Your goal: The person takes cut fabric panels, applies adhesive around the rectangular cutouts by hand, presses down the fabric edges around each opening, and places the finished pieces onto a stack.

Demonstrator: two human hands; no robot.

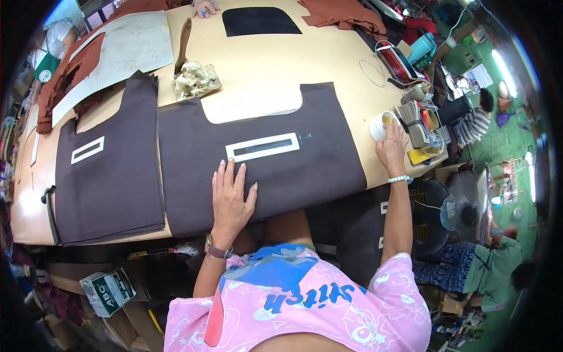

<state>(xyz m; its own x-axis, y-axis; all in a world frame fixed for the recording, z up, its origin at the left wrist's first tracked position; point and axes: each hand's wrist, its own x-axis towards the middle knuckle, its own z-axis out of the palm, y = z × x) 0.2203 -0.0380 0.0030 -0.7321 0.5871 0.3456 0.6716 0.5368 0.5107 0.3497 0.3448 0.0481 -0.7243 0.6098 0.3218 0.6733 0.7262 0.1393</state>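
Note:
My left hand (231, 196) lies open and flat, fingers spread, on a dark fabric panel (264, 182) with a notch in its top edge. Its fingertips touch or nearly touch the lower edge of a white rectangular frame (263, 146) with a dark slot, lying on the fabric. A small dark smear marks the cloth right of the frame. On the right, my right hand (392, 146) reaches to a white cup (376, 127). Those fingers are bent together at its rim; whatever they pinch is hidden. A stack of dark panels (111, 182) with a smaller white frame (88, 150) lies left.
Near the back lie a crumpled yellowish lump (196, 80), a black panel (261, 22), white pattern sheet (126, 56) and rust-coloured fabric (346, 16). Bundled strips (414, 124) and a turquoise bottle (421, 47) stand right. Another person's hand (205, 8) rests at the far edge.

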